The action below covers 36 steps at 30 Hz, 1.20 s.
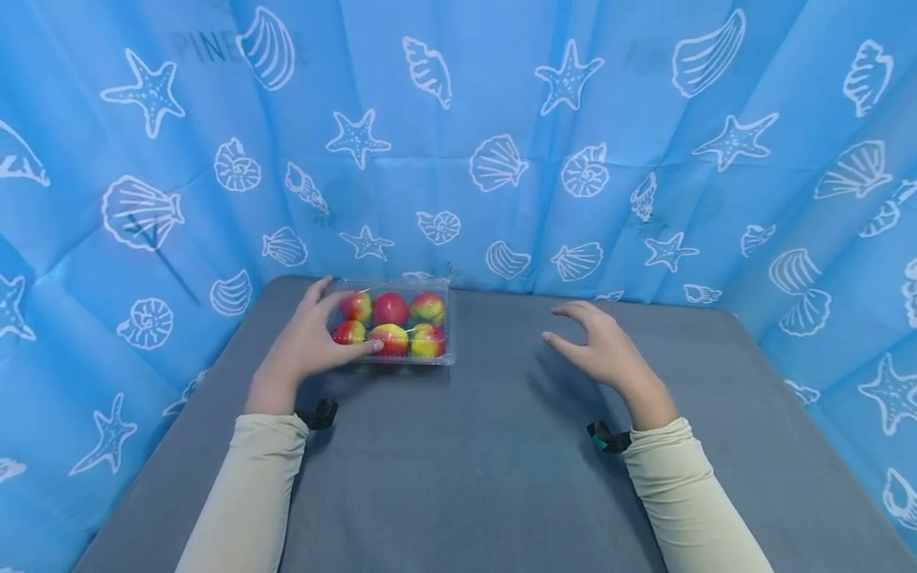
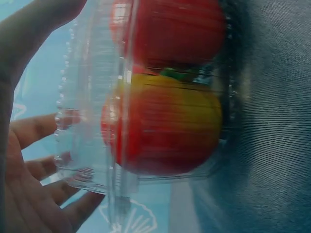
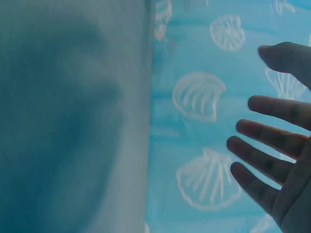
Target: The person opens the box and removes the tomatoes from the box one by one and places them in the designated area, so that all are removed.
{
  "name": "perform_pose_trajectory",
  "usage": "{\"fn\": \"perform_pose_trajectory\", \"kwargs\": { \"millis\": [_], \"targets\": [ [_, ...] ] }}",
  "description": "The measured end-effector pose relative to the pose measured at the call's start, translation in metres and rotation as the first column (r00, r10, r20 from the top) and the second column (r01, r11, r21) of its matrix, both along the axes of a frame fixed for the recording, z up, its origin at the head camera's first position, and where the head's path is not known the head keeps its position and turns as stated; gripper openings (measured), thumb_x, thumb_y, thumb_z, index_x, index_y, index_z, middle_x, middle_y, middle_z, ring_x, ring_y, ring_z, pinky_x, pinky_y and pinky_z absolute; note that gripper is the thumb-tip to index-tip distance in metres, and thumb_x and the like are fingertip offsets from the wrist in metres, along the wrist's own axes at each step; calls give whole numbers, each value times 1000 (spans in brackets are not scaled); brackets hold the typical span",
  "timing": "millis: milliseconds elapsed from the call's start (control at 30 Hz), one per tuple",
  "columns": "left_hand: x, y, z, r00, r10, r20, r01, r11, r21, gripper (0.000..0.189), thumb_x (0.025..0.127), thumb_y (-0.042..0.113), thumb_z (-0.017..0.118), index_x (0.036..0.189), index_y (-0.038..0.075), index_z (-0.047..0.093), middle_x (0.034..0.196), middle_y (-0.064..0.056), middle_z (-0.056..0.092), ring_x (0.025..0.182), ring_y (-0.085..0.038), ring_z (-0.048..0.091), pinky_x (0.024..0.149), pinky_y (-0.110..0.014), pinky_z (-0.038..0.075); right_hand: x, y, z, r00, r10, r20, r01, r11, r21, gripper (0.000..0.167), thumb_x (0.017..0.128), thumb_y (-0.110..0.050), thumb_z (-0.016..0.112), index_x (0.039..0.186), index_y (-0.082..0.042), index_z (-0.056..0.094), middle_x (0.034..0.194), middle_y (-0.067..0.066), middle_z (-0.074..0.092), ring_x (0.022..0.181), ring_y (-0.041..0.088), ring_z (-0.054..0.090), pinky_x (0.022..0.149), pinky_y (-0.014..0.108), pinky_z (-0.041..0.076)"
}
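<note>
A clear plastic clamshell box (image 1: 450,360) of several red-and-yellow apples (image 1: 390,309) is at the far left of the grey table. My left hand (image 1: 304,338) grips its left end, the thumb along the front and the fingers reaching behind. In the left wrist view, fingers (image 2: 41,127) show at the lid's far side, and one apple (image 2: 167,126) is large behind the plastic. My right hand (image 1: 598,346) hovers over the table to the right, apart from the box, fingers spread and slightly bent with nothing between them.
Blue curtains (image 1: 444,207) printed with white shells and starfish stand behind the grey table (image 1: 458,477) and along both sides. The back edge of the table is close behind the box. Each wrist wears a black strap mount (image 1: 607,438).
</note>
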<state>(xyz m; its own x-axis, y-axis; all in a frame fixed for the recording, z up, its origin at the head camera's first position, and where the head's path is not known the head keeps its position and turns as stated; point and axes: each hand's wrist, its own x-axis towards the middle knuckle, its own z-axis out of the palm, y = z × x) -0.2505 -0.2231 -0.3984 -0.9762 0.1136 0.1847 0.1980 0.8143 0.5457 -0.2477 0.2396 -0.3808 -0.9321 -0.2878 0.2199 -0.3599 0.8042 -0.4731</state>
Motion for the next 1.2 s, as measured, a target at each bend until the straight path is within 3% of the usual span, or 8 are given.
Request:
{"fn": "perform_pose_trajectory", "kwargs": {
  "millis": [233,467,667,867,1067,1200],
  "targets": [
    [-2,1,-8,999,-48,-13,48,999,15,103,81,64,85,161,14,45,174,-16,23,154,-46,32,106,-70,51,4,-33,-10,994,110,-15,-111,988,-110,49,102,-37,73,142,-10,65,154,16,57,146,37,52,116,63,45],
    [-3,5,-20,999,-19,-44,20,999,26,98,81,66,84,155,10,53,170,-14,36,155,-42,34,104,-67,54,3,-72,-16,984,176,-17,-177,973,-148,49,100,-37,75,141,-11,66,154,13,58,145,34,54,116,60,48],
    [0,7,-25,999,-7,-48,10,998,67,93,82,65,83,152,10,56,168,-15,40,155,-42,34,99,-64,59,-7,-110,-19,966,258,8,-253,952,-174,52,100,-35,74,144,-8,63,159,16,53,149,35,50,119,59,45],
    [-1,9,-28,997,-4,-72,11,996,91,91,81,65,84,149,9,59,166,-15,43,154,-42,36,100,-64,58,-23,-136,-27,962,270,50,-256,948,-192,61,101,-38,73,150,-7,58,168,14,42,154,36,44,122,61,42],
    [-1,13,-28,996,13,-86,-5,995,98,92,80,64,85,149,9,60,165,-15,44,152,-41,39,99,-63,59,-25,-144,-33,958,277,67,-257,941,-221,54,104,-39,68,147,-7,62,172,15,35,146,38,53,114,58,51],
    [-2,10,-21,995,16,-95,-8,997,83,88,80,60,87,147,10,61,163,-15,46,151,-41,40,98,-62,60,-26,-147,-33,958,284,37,-270,939,-210,50,105,-40,67,143,-9,65,172,15,34,142,36,58,110,55,55]
  ]
}}
